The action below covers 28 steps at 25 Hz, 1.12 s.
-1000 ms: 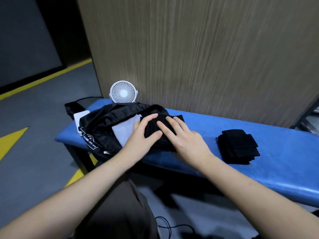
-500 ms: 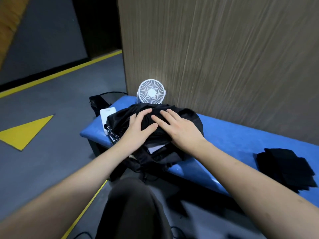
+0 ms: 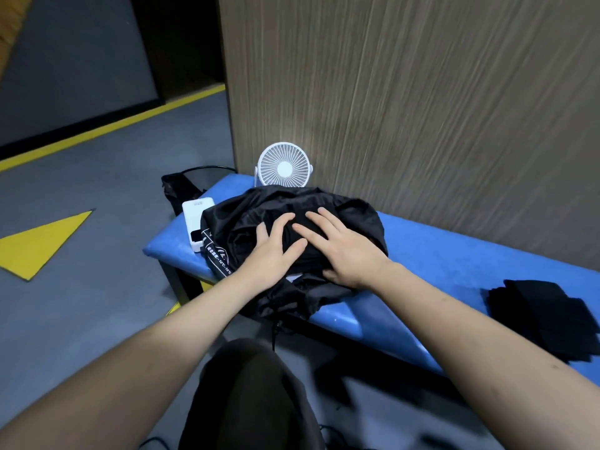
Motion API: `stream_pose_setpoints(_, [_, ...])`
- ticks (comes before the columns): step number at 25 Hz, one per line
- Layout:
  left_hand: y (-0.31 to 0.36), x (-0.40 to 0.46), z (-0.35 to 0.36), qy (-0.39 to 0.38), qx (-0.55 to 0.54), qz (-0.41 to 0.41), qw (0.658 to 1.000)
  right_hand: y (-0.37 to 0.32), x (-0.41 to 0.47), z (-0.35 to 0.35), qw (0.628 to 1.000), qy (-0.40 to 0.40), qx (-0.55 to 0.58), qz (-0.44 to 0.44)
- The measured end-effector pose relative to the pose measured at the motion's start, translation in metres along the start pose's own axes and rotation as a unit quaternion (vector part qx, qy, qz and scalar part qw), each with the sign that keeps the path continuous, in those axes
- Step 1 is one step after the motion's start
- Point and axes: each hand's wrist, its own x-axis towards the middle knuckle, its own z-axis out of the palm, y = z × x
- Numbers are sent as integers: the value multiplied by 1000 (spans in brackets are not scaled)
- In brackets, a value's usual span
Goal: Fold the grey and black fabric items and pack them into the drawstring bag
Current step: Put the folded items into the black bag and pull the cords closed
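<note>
A black drawstring bag (image 3: 357, 216) with white print lies crumpled at the left end of the blue bench (image 3: 454, 271). A folded black fabric item (image 3: 303, 232) sits in the bag's mouth. My left hand (image 3: 276, 250) and my right hand (image 3: 345, 253) rest flat on it side by side, fingers spread, pressing down; my right thumb is tucked at the item's near edge. A sliver of pale fabric (image 3: 293, 278) shows under my hands. A stack of folded black fabric (image 3: 545, 319) lies on the bench at the right.
A white desk fan (image 3: 284, 165) stands behind the bag against the wood-grain wall. A white power bank (image 3: 196, 222) lies left of the bag at the bench end. A dark bag (image 3: 177, 188) sits on the grey floor beyond. My knee (image 3: 250, 394) is below the bench.
Both hands have pushed the folded black item leftward into the bag. The bag's cloth now covers the pale fabric that lay exposed. My view has turned to the left.
</note>
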Motion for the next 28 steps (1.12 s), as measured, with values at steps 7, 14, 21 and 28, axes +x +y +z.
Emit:
stream_pose_setpoints(7, [14,-11,-28,87,194,8,977,-3,-7,-17,999,-14,18,34])
stream_pose_setpoints(14, [10,-22,-36,98,272,162,943,-19,-7,-34,995,54,64,52])
stream_pose_setpoints(21, [-9,-9,-20,6,322,103,941,-10,-2,-17,989,-62,72,109])
stream_pose_setpoints(28, [-2,-12,-29,21,335,101,937,-12,3,-21,990,-60,61,108])
